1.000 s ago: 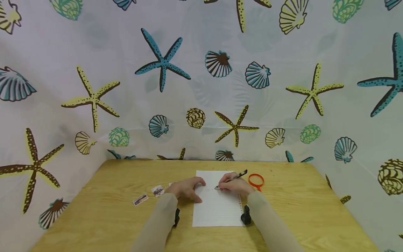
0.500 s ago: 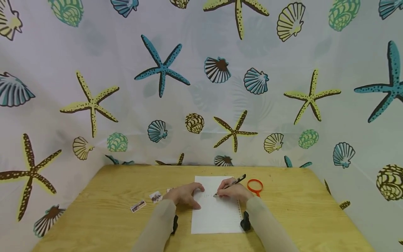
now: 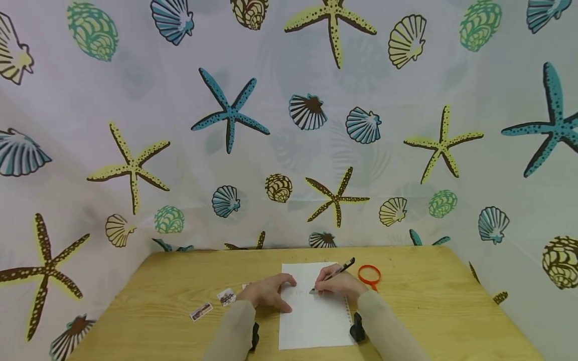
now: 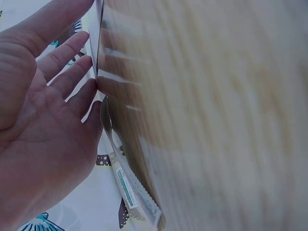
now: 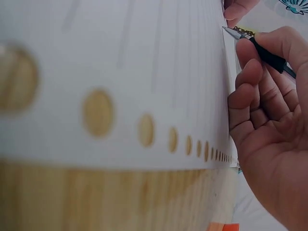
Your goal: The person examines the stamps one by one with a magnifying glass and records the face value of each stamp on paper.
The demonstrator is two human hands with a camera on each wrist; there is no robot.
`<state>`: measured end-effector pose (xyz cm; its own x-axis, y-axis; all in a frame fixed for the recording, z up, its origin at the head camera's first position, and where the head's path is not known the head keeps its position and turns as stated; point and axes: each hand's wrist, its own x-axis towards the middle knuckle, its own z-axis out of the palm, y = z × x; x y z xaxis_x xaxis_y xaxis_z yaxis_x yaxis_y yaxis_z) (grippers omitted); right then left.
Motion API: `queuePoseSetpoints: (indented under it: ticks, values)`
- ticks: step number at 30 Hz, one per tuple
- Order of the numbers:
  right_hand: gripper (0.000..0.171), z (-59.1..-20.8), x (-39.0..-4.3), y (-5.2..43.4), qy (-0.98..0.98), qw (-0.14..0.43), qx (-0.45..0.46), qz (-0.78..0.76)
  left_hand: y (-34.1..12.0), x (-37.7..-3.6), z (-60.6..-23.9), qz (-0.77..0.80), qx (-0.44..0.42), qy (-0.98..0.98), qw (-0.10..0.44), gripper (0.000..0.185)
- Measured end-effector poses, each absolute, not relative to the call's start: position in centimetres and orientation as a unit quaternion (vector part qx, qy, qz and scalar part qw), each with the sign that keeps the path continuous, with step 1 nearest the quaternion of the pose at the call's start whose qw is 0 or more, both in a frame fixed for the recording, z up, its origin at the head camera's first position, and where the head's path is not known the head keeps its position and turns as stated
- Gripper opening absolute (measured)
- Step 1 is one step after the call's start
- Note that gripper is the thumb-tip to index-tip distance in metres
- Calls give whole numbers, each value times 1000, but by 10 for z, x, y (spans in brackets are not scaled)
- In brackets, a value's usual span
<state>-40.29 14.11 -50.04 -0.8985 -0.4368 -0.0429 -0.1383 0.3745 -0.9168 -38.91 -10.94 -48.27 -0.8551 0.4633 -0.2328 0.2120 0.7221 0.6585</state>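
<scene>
A sheet of lined paper (image 3: 316,326) with punched holes down its right edge lies on the wooden table. My right hand (image 3: 340,285) rests on its upper part and pinches a black pen (image 3: 341,267). In the right wrist view the pen (image 5: 270,55) has its metal tip at the paper's surface. Faint writing shows left of the tip. My left hand (image 3: 266,292) lies at the paper's left edge, thumb and fingertips on the sheet. Seen from the left wrist, the fingers (image 4: 67,77) are spread and fairly straight, holding nothing.
A red-rimmed magnifying glass (image 3: 369,274) lies right of the paper. Left of my left hand are small printed pictures, one card (image 3: 226,297) close by and another card (image 3: 200,312) farther left. A cloth with shells and starfish (image 3: 280,150) hangs behind the wooden table (image 3: 433,306).
The head view has tilted upward, so the table sits lower in the frame. My right hand and the pen tip have shifted slightly along the writing. The left hand stays on the paper.
</scene>
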Motion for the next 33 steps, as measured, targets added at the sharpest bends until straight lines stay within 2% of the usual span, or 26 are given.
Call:
queuePoseSetpoints:
  ticks: [20, 33]
  values:
    - [8, -517, -390, 159, 810, 149, -134, -551, -102, -373, -497, 346, 182, 895, 214, 56]
    - [13, -499, -402, 152, 825, 139, -152, -526, -106, -387, -479, 316, 171, 912, 196, 56]
